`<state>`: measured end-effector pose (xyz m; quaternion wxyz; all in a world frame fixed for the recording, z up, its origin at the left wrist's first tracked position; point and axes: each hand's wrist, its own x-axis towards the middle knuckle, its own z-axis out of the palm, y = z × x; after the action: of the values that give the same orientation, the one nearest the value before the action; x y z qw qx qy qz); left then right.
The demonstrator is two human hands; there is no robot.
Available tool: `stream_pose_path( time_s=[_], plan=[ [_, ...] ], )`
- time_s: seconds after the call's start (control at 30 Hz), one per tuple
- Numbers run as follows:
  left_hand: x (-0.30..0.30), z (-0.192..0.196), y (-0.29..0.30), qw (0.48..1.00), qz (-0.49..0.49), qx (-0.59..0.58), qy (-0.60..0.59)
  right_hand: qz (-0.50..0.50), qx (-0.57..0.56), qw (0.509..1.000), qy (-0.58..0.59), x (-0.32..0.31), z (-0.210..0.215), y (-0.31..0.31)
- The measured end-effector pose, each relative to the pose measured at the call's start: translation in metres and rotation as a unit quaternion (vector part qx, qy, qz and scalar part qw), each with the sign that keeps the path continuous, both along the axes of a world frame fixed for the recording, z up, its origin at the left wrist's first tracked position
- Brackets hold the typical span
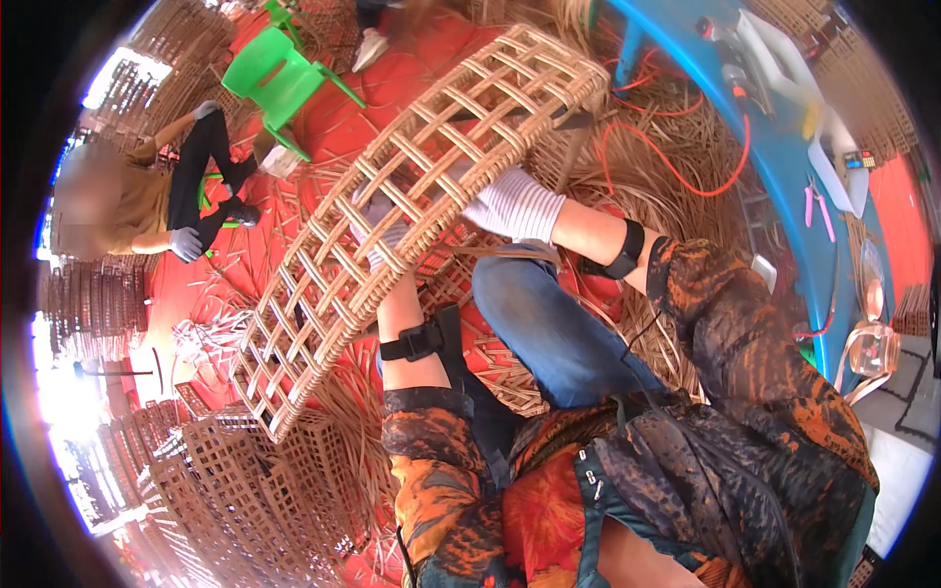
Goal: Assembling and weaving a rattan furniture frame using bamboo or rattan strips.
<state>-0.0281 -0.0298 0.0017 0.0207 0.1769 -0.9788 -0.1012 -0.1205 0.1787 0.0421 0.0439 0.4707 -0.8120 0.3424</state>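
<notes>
A long wicker lattice panel [417, 176] with a braided edge slants across the view from lower left to upper right, raised in front of me. My right hand [520, 204], in a striped glove, grips its near edge right of the middle; the fingertips pass out of sight behind the weave. Behind the lattice, my left hand [390, 235] wears a similar glove and shows through the openings. It is closed against the panel, though its fingers are partly hidden. Black straps circle both my forearms.
Stacked lattice pieces [255, 480] stand at lower left. A blue table [784, 186] at right carries pink-handled pliers [818, 208] and white trays; an orange cord [720, 186] hangs beside it. Cane strips litter the red floor. A gloved person [127, 201] sits at left near a green chair [279, 78].
</notes>
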Motion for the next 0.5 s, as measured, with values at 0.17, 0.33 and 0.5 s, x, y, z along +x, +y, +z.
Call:
stream_pose_path(
  time_s=[0.17, 0.33, 0.5],
  plan=[
    [0.015, -0.006, 0.02, 1.0, -0.005, 0.015, -0.023, -0.007, -0.219, 0.966, 0.138, -0.046, -0.026, -0.017],
    [0.022, 0.005, 0.007, 0.999, 0.007, 0.006, -0.044, 0.058, -0.246, 0.943, -0.215, -0.033, 0.008, -0.023],
    [0.035, 0.016, 0.004, 0.998, 0.0, 0.003, -0.061, -0.006, -0.368, 0.848, -0.381, 0.006, 0.006, -0.01]
  ],
)
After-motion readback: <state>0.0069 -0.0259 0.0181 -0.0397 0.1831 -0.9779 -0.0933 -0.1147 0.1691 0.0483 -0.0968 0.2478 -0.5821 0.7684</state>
